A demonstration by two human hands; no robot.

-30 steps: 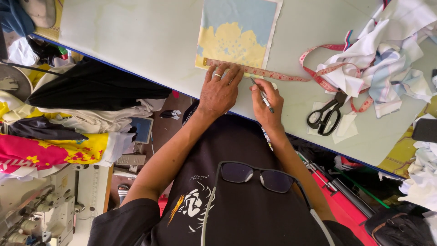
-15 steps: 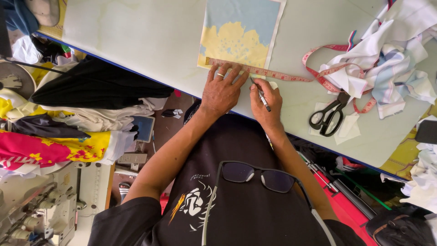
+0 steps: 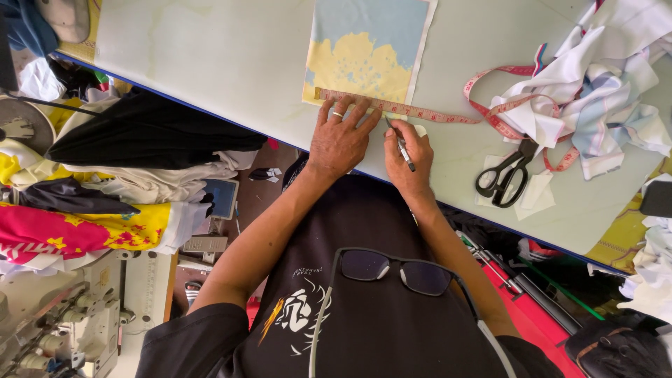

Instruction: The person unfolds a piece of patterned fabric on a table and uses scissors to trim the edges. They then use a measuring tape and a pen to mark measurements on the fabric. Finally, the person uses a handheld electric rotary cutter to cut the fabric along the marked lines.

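Pressing flat on the pale tabletop point(image 3: 210, 63), the left hand point(image 3: 341, 142) spreads its open fingers over a red measuring tape point(image 3: 413, 110) that runs along the lower edge of a blue-and-yellow fabric piece point(image 3: 364, 52); the right hand point(image 3: 409, 159), just beside it, is closed around a pen point(image 3: 402, 147) whose tip meets the tape; black scissors point(image 3: 504, 175) lie on white scraps to the right, near a heap of white and striped cloth point(image 3: 595, 98); dark glasses point(image 3: 395, 269) hang at the person's chest

Tailoring workshop: cutting table point(image 3: 210, 56), tape measure point(image 3: 413, 110), scissors point(image 3: 504, 175), sewing machine point(image 3: 63, 322), fabric piles point(image 3: 105, 224).
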